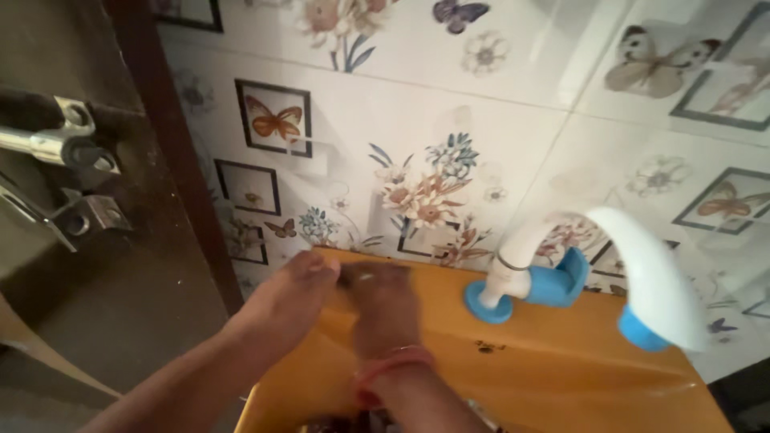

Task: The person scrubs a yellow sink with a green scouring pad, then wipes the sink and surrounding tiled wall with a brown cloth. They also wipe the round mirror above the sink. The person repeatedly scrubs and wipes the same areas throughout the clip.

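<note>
Hands meeting on the back rim of your yellow-orange washbasin (553, 377), your left hand (285, 297) fingers curled, right hand (385, 301) blurred, grip impossible to tell, white tap with blue base (561, 273) just right of it, butterfly-and-flower wall tiles (417, 144) beyond.

Glossy orange basin (561, 377), smooth plastic tap (642, 273), glazed tiles (417, 128), shiny metal latch (56, 144)

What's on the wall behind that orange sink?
Behind the orange sink are glossy white tiles printed with flowers and framed butterflies. A white and blue tap stands at the back rim. Both hands, the left hand and right hand, cover part of the rim, hiding what lies beneath them.
</note>
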